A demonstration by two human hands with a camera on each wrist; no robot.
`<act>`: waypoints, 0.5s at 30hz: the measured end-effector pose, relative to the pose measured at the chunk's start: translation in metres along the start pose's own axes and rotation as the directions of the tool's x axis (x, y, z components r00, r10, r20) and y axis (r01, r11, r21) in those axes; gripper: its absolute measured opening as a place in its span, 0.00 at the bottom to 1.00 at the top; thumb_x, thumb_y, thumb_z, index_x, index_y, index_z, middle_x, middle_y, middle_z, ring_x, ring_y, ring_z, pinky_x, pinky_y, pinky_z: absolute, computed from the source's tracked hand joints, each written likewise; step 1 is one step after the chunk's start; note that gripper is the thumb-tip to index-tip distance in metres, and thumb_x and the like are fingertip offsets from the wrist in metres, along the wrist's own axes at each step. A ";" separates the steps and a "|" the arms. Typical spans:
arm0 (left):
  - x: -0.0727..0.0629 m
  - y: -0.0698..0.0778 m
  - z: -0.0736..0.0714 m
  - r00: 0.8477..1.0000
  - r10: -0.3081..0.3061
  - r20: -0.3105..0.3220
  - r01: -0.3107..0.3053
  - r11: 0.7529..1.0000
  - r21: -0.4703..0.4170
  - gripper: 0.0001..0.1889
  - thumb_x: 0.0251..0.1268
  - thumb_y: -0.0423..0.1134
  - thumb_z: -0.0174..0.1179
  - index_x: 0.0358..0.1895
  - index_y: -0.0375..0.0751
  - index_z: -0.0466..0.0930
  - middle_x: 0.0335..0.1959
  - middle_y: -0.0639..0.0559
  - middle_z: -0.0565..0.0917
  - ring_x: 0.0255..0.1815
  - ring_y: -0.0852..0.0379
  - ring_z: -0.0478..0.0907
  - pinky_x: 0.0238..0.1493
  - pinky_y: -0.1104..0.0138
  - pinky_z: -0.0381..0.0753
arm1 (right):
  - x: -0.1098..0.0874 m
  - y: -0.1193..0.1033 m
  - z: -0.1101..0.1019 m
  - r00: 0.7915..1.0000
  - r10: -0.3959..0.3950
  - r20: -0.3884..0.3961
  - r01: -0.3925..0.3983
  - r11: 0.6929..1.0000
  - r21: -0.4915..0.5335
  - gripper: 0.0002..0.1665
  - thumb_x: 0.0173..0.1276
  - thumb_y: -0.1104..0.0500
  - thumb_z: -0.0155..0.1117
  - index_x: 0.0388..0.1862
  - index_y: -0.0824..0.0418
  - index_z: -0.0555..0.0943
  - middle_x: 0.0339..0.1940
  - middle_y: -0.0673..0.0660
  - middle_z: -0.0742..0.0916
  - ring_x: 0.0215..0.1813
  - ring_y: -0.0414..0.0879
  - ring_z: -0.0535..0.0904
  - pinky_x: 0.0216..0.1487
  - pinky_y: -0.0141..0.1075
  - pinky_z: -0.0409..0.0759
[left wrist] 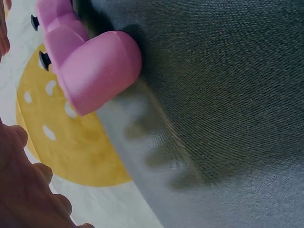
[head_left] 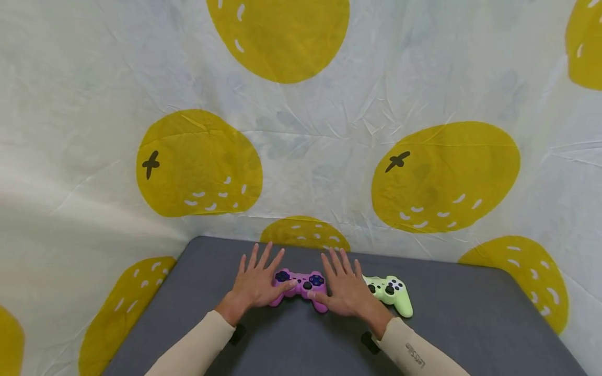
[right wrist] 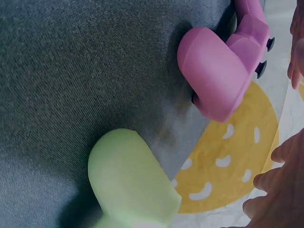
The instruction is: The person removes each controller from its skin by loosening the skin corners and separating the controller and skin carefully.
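A pink game controller with black thumbsticks lies on the dark grey table, between both hands in the head view. My left hand hovers over its left side, palm down, fingers spread and straight. My right hand is held the same way over its right side, hiding part of a pale green game controller. Both wrist views show a gap between the hands and the table, with the pink controller lying below. The green controller sits beside the pink one in the right wrist view.
The grey table ends at a back edge against a white cloth printed with large yellow fruit shapes. The cloth also hangs along the left and right sides. Dark wrist-worn devices sit under the sleeves.
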State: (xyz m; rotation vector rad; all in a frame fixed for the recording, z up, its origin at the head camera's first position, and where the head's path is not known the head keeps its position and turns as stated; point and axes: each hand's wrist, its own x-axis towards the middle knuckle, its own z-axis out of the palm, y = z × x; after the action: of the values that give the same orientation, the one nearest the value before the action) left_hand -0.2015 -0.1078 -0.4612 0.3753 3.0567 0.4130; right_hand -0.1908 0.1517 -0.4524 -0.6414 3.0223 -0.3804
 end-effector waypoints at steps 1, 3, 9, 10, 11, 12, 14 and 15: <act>0.000 -0.001 0.001 1.000 0.000 0.001 0.000 1.000 -0.005 0.48 0.68 0.78 0.46 0.86 0.62 0.47 0.89 0.48 0.42 0.88 0.34 0.33 0.83 0.34 0.35 | 0.000 0.000 0.001 1.000 -0.003 -0.003 0.003 1.000 0.004 0.60 0.71 0.25 0.54 0.87 0.60 0.51 0.88 0.65 0.53 0.88 0.67 0.43 0.81 0.71 0.45; 0.000 -0.002 0.002 1.000 0.002 0.003 -0.002 1.000 -0.013 0.48 0.68 0.77 0.47 0.86 0.61 0.48 0.89 0.48 0.43 0.88 0.34 0.34 0.83 0.34 0.35 | 0.001 0.000 0.002 1.000 -0.004 -0.002 0.004 1.000 0.006 0.59 0.71 0.26 0.55 0.87 0.60 0.52 0.88 0.65 0.53 0.88 0.67 0.43 0.81 0.71 0.46; 0.000 -0.005 0.008 1.000 -0.005 0.016 0.006 1.000 -0.028 0.48 0.68 0.78 0.47 0.86 0.60 0.48 0.89 0.48 0.44 0.88 0.34 0.34 0.83 0.34 0.36 | 0.005 0.000 0.008 1.000 0.012 0.026 -0.012 1.000 0.002 0.60 0.70 0.25 0.55 0.87 0.57 0.51 0.89 0.62 0.51 0.89 0.65 0.41 0.83 0.69 0.45; 0.000 -0.006 0.009 1.000 -0.006 0.017 0.007 1.000 -0.028 0.48 0.68 0.78 0.46 0.86 0.60 0.48 0.89 0.48 0.44 0.88 0.34 0.34 0.83 0.35 0.36 | 0.006 0.000 0.009 1.000 0.013 0.025 -0.013 1.000 0.011 0.60 0.70 0.24 0.56 0.87 0.57 0.51 0.89 0.62 0.51 0.89 0.66 0.41 0.82 0.69 0.45; 0.000 -0.006 0.010 1.000 -0.006 0.017 0.006 1.000 -0.028 0.48 0.68 0.78 0.46 0.85 0.60 0.49 0.89 0.48 0.45 0.88 0.34 0.35 0.83 0.34 0.37 | 0.007 0.000 0.009 1.000 0.015 0.027 -0.016 1.000 0.014 0.60 0.70 0.24 0.56 0.87 0.57 0.51 0.89 0.62 0.51 0.89 0.66 0.41 0.82 0.69 0.46; 0.000 -0.006 0.010 1.000 -0.005 0.019 0.006 1.000 -0.028 0.48 0.68 0.78 0.46 0.85 0.60 0.49 0.89 0.48 0.45 0.88 0.34 0.35 0.83 0.35 0.38 | 0.007 0.000 0.010 0.999 0.017 0.028 -0.018 1.000 0.018 0.60 0.70 0.24 0.56 0.87 0.57 0.52 0.89 0.62 0.51 0.89 0.66 0.42 0.83 0.69 0.46; 0.000 -0.007 0.011 1.000 -0.003 0.022 0.004 0.999 -0.033 0.49 0.67 0.79 0.46 0.85 0.60 0.50 0.88 0.47 0.46 0.88 0.34 0.36 0.83 0.35 0.39 | 0.007 -0.001 0.010 0.999 0.022 0.031 -0.023 0.999 0.029 0.60 0.70 0.24 0.56 0.87 0.57 0.52 0.89 0.63 0.51 0.89 0.66 0.42 0.83 0.69 0.46; 0.001 -0.007 0.011 1.000 -0.003 0.025 0.004 0.999 -0.034 0.49 0.67 0.79 0.46 0.85 0.61 0.50 0.88 0.48 0.46 0.88 0.34 0.36 0.83 0.35 0.40 | 0.007 -0.001 0.011 0.999 0.023 0.036 -0.024 0.999 0.034 0.60 0.70 0.24 0.57 0.87 0.57 0.52 0.89 0.63 0.51 0.89 0.66 0.42 0.83 0.68 0.46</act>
State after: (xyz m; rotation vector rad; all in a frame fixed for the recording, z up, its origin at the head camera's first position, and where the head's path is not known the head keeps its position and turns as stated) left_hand -0.2030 -0.1113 -0.4736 0.3704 3.0212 0.4559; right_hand -0.1965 0.1456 -0.4628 -0.6028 2.9800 -0.4149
